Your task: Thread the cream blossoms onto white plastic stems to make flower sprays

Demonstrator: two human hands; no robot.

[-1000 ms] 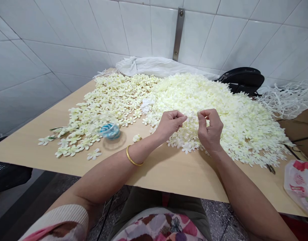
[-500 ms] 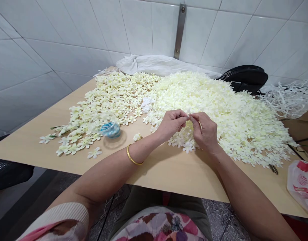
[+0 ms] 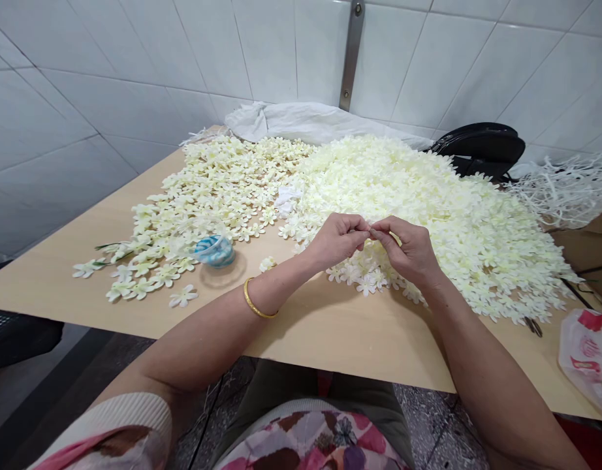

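Pinching with both hands, I have my left fingertips meeting my right; I cannot tell what is between them. Flowers lie spread at ten o'clock from my hands, but the bigger heap reaches from twelve to four, so I judge much is left. The blue cup sits at nine.

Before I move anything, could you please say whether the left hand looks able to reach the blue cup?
Probably yes: nothing tall stands between the left hand and the blue cup, though its fingers meet the right hand.
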